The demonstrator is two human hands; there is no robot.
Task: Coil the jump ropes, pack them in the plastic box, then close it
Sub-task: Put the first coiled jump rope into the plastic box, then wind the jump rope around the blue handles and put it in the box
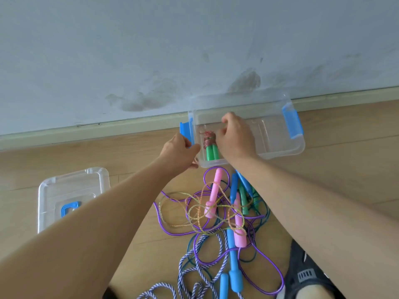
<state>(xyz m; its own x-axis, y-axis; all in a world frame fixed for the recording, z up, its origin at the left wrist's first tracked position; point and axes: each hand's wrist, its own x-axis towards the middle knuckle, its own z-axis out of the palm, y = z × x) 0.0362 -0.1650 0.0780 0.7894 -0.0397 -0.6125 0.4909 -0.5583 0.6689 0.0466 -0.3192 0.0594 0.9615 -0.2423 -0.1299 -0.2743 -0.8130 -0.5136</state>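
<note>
A clear plastic box (278, 147) with blue latches stands open on the wood floor against the wall. Inside at its left end lies a coiled jump rope with green handles (210, 151), its reddish cord wound round the top. My right hand (234, 137) is inside the box, fingers curled at the coiled rope. My left hand (179, 151) grips the box's left end by the blue latch. Below the box lies a tangle of loose jump ropes (224, 214): pink, blue and green handles, purple, iridescent and striped cords.
The clear lid (71, 190) with a blue handle lies on the floor at the left. A stained grey wall and baseboard (90, 132) run behind the box. My knee in dark shorts (306, 275) shows at the lower right.
</note>
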